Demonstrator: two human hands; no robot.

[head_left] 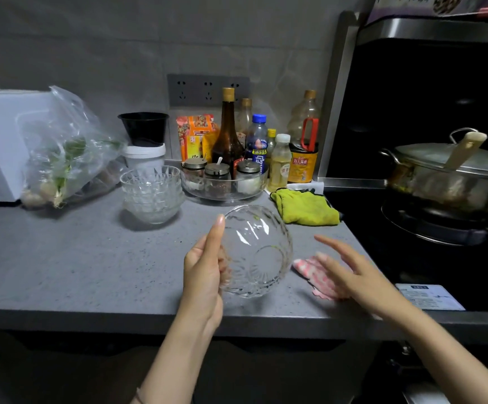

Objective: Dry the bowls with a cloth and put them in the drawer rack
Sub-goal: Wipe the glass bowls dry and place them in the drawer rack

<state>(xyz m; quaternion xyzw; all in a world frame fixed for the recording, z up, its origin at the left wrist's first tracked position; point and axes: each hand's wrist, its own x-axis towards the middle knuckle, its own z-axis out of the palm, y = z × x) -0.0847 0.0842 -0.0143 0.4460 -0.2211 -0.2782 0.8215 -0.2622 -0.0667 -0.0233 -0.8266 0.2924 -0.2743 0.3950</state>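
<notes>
Grey table (76,258): left grip (204,272) grasps a tilted bowl (258,252), right grip (350,272), released, hangs over the cloth (309,272); drying apparently pending, so cloth needs seizing first.

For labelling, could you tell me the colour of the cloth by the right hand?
The cloth is pink and white; head view.
</notes>
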